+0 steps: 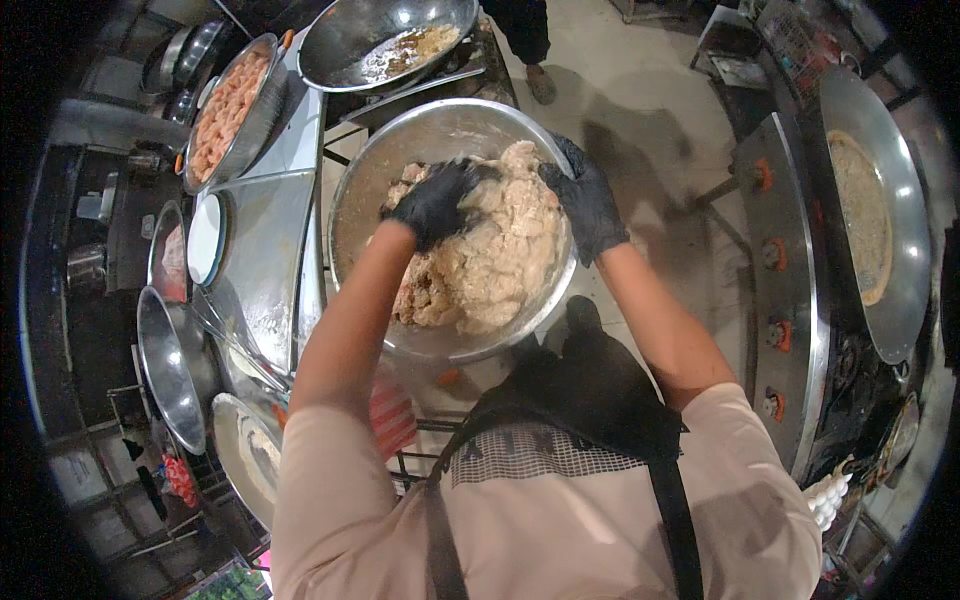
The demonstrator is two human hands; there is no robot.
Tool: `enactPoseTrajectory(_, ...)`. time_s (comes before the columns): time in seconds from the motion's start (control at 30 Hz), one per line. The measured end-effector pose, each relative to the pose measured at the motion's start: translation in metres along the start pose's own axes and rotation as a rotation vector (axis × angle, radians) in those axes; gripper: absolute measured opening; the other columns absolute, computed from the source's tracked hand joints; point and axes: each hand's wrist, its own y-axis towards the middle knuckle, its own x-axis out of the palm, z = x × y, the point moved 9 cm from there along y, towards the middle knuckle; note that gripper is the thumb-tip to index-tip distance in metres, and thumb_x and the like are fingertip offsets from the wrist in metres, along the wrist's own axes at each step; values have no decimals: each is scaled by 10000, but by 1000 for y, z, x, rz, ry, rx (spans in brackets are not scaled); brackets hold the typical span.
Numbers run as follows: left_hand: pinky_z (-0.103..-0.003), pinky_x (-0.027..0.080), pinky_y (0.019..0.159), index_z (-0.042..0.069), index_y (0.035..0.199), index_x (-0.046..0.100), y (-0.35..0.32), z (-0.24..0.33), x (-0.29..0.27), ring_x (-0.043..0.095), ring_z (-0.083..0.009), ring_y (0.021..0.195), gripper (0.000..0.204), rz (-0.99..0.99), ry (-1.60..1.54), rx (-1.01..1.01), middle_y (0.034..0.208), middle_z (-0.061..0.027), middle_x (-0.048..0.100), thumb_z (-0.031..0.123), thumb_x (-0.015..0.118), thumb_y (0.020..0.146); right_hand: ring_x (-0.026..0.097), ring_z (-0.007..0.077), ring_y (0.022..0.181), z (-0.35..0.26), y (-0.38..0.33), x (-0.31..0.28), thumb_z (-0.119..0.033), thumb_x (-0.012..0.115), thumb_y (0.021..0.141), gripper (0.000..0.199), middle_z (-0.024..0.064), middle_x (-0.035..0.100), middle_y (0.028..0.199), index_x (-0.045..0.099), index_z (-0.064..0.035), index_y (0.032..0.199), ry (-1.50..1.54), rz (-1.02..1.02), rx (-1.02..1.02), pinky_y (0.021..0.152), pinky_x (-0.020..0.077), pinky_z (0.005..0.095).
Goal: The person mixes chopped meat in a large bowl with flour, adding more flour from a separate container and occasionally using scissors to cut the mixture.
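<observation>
One wide steel bowl (355, 205): within it we find a pale, lumpy mixture (510, 265), reaching the right edge. One left hand (440, 206), black-gloved: on the mixture, toward the bowl's upper-left edge; blurred, so we cannot tell how far its fingers open. One right hand (590, 205), black-gloved: fingers clamped on the bowl's upper-right edge, just beside the mixture. One dark wok (345, 42): just beyond the bowl's far edge.
</observation>
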Motion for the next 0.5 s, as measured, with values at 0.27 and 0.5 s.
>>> enactPoseTrajectory(0.27, -268, 448, 733, 57, 951, 626, -98, -64, -60, 542, -97, 762, 152, 378, -821, -522, 844, 16, 609, 130, 640, 819, 572, 186, 959, 2, 11, 5, -63, 611, 790, 423, 107, 613, 1084, 532, -3, 1201, -50, -39, -53, 852, 445, 308)
enactPoseTrajectory(0.5, -300, 395, 869, 34, 1157, 530, -70, -103, -44, 489, -175, 1013, 415, 219, -981, -477, 1140, -77, 550, 200, 657, 798, 578, 206, 924, -3, -2, 2, -121, 625, 787, 389, 123, 618, 1037, 542, 10, 1144, -111, 24, -40, 838, 451, 320)
